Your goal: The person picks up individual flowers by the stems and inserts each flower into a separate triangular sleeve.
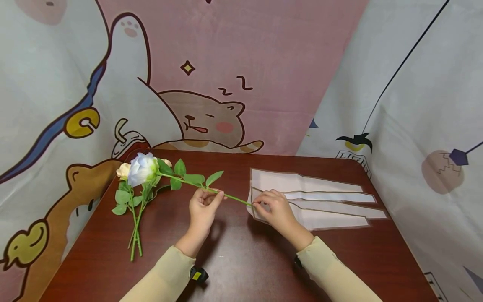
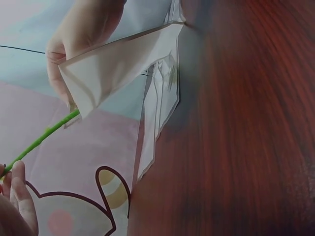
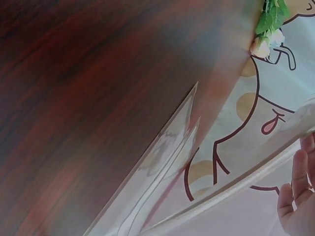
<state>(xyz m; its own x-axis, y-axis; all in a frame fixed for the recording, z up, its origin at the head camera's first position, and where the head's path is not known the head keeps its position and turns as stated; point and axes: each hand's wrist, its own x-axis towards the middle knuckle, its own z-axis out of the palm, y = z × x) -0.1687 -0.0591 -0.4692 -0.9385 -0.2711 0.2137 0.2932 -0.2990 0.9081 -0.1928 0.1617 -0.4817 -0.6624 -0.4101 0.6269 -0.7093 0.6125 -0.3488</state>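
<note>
My left hand [image 1: 201, 207] pinches the green stem [image 1: 237, 198] of an artificial flower whose pale blue-white head [image 1: 141, 169] points left. The stem runs right, to the wide end of the flower wrapping sleeves [image 1: 320, 184], which are translucent white with brown edges. My right hand [image 1: 277, 209] pinches the edge of one sleeve there. From the left wrist, a raised sleeve flap [image 2: 113, 69] shows in the right fingers, with the stem [image 2: 44, 136] passing behind it. The stem's tip is hidden. In the right wrist view a sleeve edge [image 3: 231, 184] slants up toward the hand [image 3: 300, 196].
Other artificial flowers lie at the left of the table, with crossed stems [image 1: 136, 235], green leaves [image 1: 121, 197] and a peach bloom [image 1: 123, 171]. The brown table [image 1: 241, 260] meets a cartoon-printed cloth [image 1: 264, 54] behind and at both sides.
</note>
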